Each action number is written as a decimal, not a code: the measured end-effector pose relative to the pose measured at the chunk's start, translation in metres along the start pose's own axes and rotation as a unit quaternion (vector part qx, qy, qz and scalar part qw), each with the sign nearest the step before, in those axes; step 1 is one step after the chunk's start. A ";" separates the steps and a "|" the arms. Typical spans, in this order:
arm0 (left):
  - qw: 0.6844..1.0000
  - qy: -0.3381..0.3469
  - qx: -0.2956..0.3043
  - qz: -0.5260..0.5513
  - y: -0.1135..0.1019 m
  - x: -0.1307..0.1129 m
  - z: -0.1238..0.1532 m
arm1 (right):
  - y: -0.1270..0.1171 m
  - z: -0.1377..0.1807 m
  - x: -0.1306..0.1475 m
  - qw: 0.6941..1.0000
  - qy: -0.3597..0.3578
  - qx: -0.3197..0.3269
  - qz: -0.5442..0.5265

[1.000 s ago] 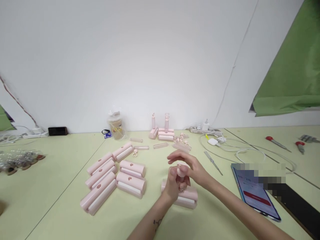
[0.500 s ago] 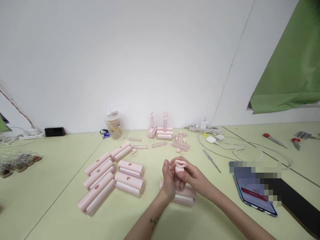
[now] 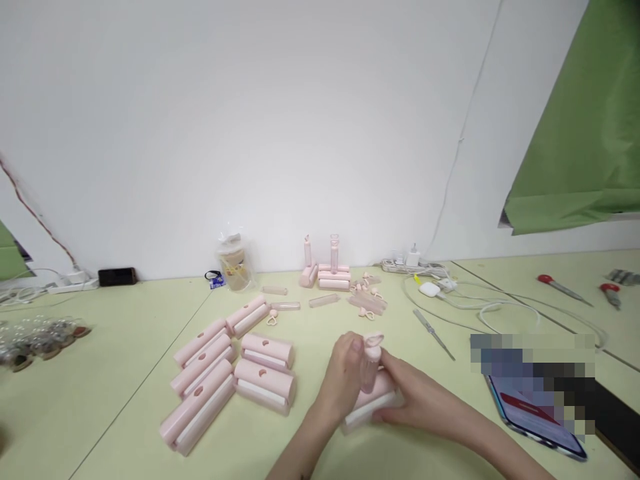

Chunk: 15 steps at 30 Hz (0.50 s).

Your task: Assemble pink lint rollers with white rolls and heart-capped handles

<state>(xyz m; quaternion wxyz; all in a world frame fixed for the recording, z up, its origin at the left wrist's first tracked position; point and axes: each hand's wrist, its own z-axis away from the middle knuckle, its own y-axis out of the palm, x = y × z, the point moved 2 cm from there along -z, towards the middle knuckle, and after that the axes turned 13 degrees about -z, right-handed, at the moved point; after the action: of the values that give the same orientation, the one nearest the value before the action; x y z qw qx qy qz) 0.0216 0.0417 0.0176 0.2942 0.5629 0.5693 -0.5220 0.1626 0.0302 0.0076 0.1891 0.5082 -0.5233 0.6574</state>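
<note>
Low over the table's front, my left hand [image 3: 341, 375] is closed around a clear pinkish tube [image 3: 369, 379] topped by a pale pink heart-loop cap [image 3: 373, 343]. The tube stands roughly upright above a pink half-round roller case [image 3: 376, 399] with a white strip along its front. My right hand [image 3: 423, 403] grips that case at its right end. Whether the tube's lower end touches the case is hard to make out. To the left lie several similar pink cases [image 3: 265, 383], each with a small hole in its top.
Farther back are upright capped tubes [image 3: 335, 257] on pink cases, loose clear tubes [image 3: 324, 301] and heart-loop caps [image 3: 367, 313]. On the right lie a slim metal tool [image 3: 434, 333], white cables [image 3: 483, 307] and a phone [image 3: 535, 417]. A bagged cup [image 3: 235, 263] stands by the wall.
The capped tube has gone from between both hands to my left hand, above the case. My right hand has let go of it and moved down onto the case, which now sits angled.
</note>
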 end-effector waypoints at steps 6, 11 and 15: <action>0.947 0.146 -0.174 -0.226 -0.019 0.002 0.027 | -0.003 -0.012 0.000 0.994 0.006 0.063 0.090; 0.841 0.310 -0.311 -0.316 -0.012 0.004 0.049 | -0.020 -0.042 0.002 0.985 -0.047 0.039 0.159; 0.798 0.381 -0.288 -0.367 0.006 0.006 0.046 | -0.035 -0.113 0.010 0.977 -0.085 -0.044 0.191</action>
<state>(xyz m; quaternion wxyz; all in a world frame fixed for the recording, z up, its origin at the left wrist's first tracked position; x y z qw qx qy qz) 0.0143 -0.0001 -0.0026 -0.0118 0.3545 0.9235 -0.1463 0.1322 0.1397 0.0411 0.0369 0.4441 -0.6529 0.6125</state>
